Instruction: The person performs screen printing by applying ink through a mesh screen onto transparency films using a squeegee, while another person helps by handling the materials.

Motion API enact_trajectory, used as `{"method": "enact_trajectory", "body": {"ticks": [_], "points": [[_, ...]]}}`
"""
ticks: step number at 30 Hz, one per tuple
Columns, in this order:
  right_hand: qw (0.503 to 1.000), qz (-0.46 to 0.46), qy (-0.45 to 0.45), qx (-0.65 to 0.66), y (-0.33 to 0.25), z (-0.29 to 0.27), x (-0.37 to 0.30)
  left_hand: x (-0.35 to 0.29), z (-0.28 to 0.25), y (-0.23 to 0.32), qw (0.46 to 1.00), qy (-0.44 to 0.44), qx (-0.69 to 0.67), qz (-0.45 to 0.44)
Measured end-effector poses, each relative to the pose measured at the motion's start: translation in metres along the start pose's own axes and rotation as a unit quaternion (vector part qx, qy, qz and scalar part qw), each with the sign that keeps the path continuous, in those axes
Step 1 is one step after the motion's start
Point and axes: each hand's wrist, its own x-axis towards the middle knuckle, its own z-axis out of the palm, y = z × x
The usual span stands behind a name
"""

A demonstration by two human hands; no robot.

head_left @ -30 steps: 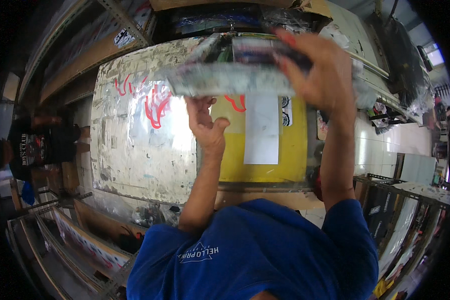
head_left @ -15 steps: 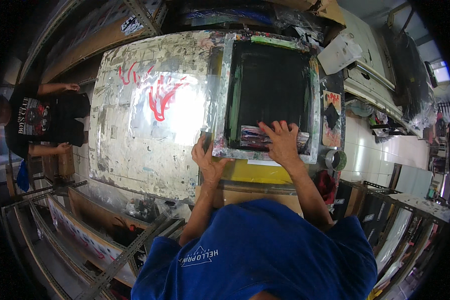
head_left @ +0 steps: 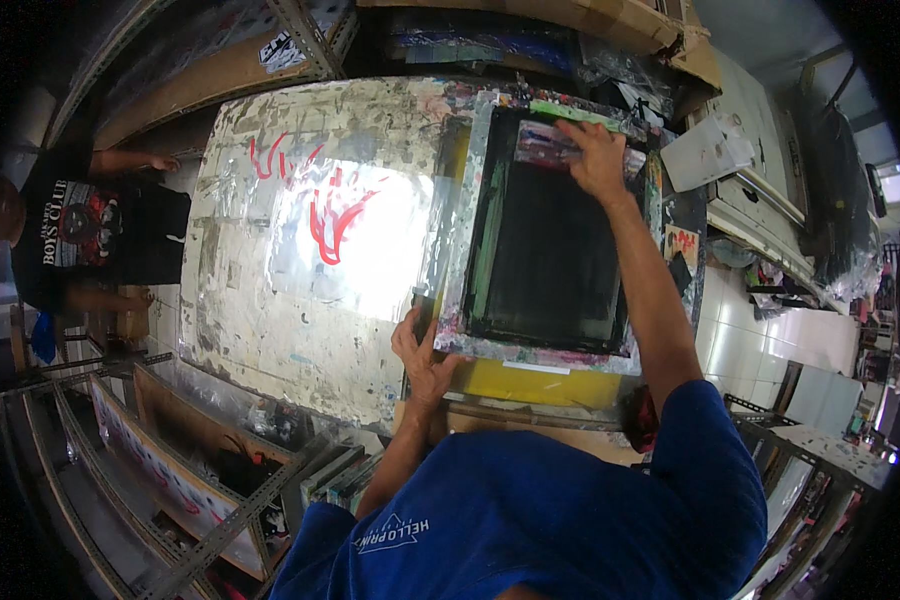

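Observation:
A screen printing frame (head_left: 467, 215), its rim smeared with old ink, lies in front of me with a dark mesh (head_left: 555, 240). At the mesh's far end, my right hand (head_left: 600, 165) is closed on a squeegee (head_left: 542, 147) with a wide, ink-stained blade holder lying crosswise. My left hand (head_left: 425, 362) grips the frame's near left corner, thumb along the near edge and fingers up the left side. Beneath the frame, a yellow board (head_left: 560, 388) sticks out on the near side. Whatever lies under the mesh is hidden.
Clear film (head_left: 335, 220) with red painted strokes lies on the paint-flecked table (head_left: 235, 260) to the left. A person (head_left: 100, 230) in a black T-shirt is at far left. A whitish container (head_left: 707, 155) stands beyond the frame's right side. Metal racks (head_left: 260, 500) flank the near left.
My right hand has pushed the squeegee from the near end of the mesh to its far end. My left hand stays at the frame's corner. The view has shifted slightly.

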Motion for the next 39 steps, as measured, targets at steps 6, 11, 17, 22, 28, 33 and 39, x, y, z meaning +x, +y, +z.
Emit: {"method": "enact_trajectory", "body": {"ticks": [6, 11, 17, 22, 28, 33, 39], "points": [[1.0, 0.01, -0.005, -0.027, 0.018, 0.009, 0.05, -0.003, -0.001, -0.002, 1.0, -0.022, 0.003, -0.007], [0.99, 0.063, -0.008, 0.126, 0.008, -0.025, 0.045, -0.006, 0.001, -0.001, 0.998, -0.001, -0.038, -0.047], [0.948, 0.126, -0.061, 0.284, -0.041, -0.089, -0.058, -0.005, 0.004, 0.01, 0.99, 0.066, -0.12, -0.039], [0.985, 0.041, -0.077, 0.146, -0.144, -0.202, -0.112, 0.045, -0.026, 0.07, 0.968, 0.16, -0.195, -0.018], [0.984, -0.099, 0.147, -0.013, -0.157, -0.251, -0.07, 0.124, -0.034, 0.112, 0.903, 0.206, -0.376, 0.0], [0.974, -0.138, 0.163, 0.073, -0.133, -0.271, -0.008, 0.106, 0.015, 0.027, 0.979, 0.184, 0.021, -0.084], [0.995, 0.008, 0.07, 0.072, -0.138, -0.304, 0.028, 0.081, 0.042, 0.002, 0.975, 0.109, 0.169, -0.092]]}}
